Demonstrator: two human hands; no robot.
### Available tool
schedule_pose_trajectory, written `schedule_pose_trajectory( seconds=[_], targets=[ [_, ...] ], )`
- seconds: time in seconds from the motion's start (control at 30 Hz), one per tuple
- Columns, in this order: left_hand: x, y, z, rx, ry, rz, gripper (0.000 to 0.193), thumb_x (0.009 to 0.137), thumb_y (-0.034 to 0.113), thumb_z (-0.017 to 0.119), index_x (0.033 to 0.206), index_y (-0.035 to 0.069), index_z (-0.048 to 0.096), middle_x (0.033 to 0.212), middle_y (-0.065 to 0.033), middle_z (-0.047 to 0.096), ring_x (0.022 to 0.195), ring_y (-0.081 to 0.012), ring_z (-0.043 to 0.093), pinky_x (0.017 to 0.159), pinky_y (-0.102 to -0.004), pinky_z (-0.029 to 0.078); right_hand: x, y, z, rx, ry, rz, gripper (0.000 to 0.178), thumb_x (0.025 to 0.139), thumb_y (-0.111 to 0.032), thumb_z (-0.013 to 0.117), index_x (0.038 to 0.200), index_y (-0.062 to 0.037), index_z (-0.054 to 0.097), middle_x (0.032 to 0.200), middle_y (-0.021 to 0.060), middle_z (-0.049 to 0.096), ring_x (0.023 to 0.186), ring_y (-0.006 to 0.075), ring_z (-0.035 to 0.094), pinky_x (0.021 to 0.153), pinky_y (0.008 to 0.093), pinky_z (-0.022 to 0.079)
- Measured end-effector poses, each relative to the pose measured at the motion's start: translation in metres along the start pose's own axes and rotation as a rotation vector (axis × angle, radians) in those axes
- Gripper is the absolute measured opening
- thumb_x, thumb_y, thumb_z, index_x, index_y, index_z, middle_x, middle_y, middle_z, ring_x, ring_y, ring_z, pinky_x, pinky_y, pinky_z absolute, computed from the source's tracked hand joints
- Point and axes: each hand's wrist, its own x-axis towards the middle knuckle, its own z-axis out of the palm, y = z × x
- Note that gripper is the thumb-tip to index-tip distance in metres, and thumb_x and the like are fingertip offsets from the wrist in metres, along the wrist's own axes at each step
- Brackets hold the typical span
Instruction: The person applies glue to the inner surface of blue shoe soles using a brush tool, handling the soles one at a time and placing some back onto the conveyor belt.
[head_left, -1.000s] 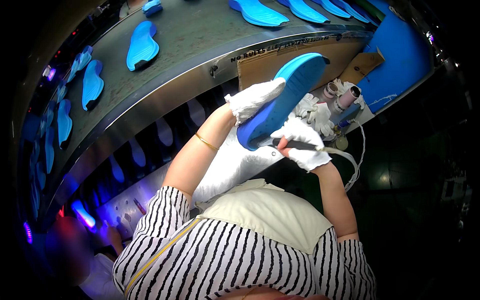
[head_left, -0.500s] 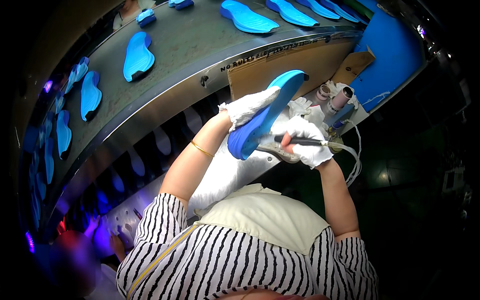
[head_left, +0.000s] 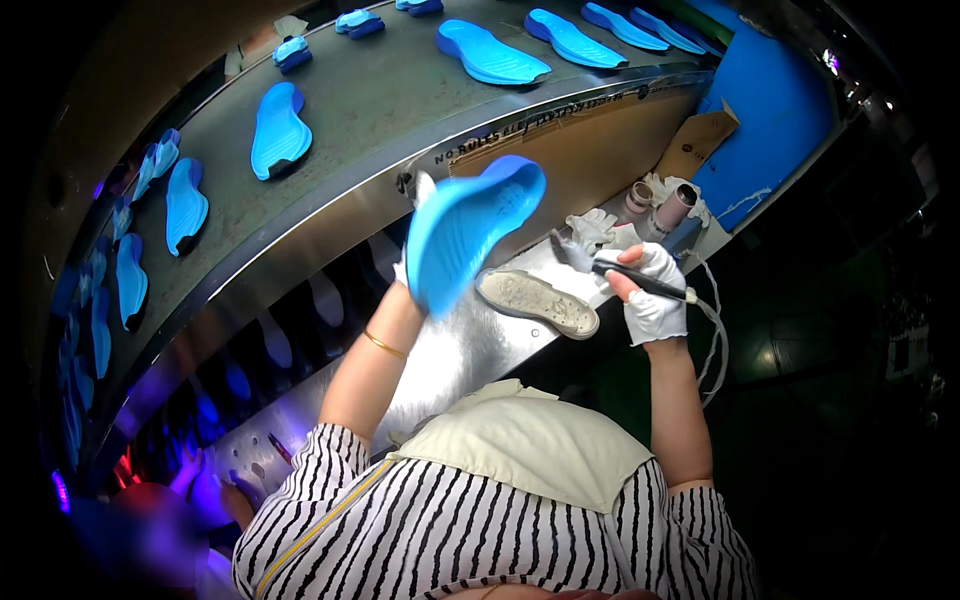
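Observation:
A bright blue shoe sole (head_left: 470,225) is held up over the metal shelf, its hollow upper face showing and its near end blurred. My left hand (head_left: 424,188), in a white glove, grips it from behind; most of the fingers are hidden by the sole. To the right, my right hand (head_left: 655,305) wears a white glove with bare fingertips. It is closed round the black handle of a brush (head_left: 645,280), whose pale bristles are smeared by motion and point left. A clear tube (head_left: 718,340) runs from the handle's rear. Below the brush lies a dirty grey-white sole (head_left: 535,300).
Several blue soles stand spaced along a dark conveyor belt (head_left: 370,110) with a metal edge. Spools of thread-like shape (head_left: 675,205) and crumpled white gloves (head_left: 592,228) sit by a cardboard flap (head_left: 700,140). Another person's hand (head_left: 237,503) shows at lower left.
The blue sole has moved left and turned, its hollow face now more toward me. My right hand with the brush has drawn away to the right, uncovering the grey-white sole.

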Motion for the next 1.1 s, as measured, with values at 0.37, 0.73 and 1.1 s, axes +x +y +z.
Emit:
schedule_pose_trajectory(
  seconds=[0.37, 0.73, 1.1],
  targets=[
    [-0.039, -0.085, 0.005, -0.304, -0.023, -0.34, 0.065, 0.09, 0.051, 0.047, 0.132, 0.003, 0.04, 0.121, -0.0188, 0.054, 0.108, -0.0299, 0.057, 0.092, -0.0417, 0.049, 0.017, 0.014, 0.038, -0.499, 0.089, -0.355, 0.02, 0.071, 0.002, 0.071, 0.084, -0.0045, 0.058, 0.075, 0.0048, 0.063, 0.069, 0.0122, 0.061, 0.064, 0.0248, 0.05],
    [-0.023, -0.086, 0.011, -0.269, 0.086, -0.148, 0.074, 0.087, 0.065, 0.037, 0.133, 0.007, 0.04, 0.125, -0.0151, 0.052, 0.109, -0.0287, 0.055, 0.095, -0.0437, 0.046, -0.013, 0.014, 0.054, -0.638, -0.15, -0.565, 0.025, 0.067, 0.009, 0.069, 0.084, -0.0056, 0.058, 0.077, 0.0083, 0.06, 0.066, 0.0173, 0.06, 0.062, 0.0268, 0.048],
    [-0.013, -0.073, -0.002, -0.363, 0.055, -0.104, 0.081, 0.085, 0.069, 0.034, 0.137, 0.008, 0.036, 0.131, -0.0197, 0.047, 0.114, -0.035, 0.052, 0.096, -0.0509, 0.044, -0.037, 0.0, 0.055, -0.506, -0.263, -0.365, 0.021, 0.064, 0.002, 0.072, 0.08, -0.0067, 0.061, 0.077, 0.0078, 0.064, 0.068, 0.0192, 0.064, 0.063, 0.0276, 0.05]
  ],
)
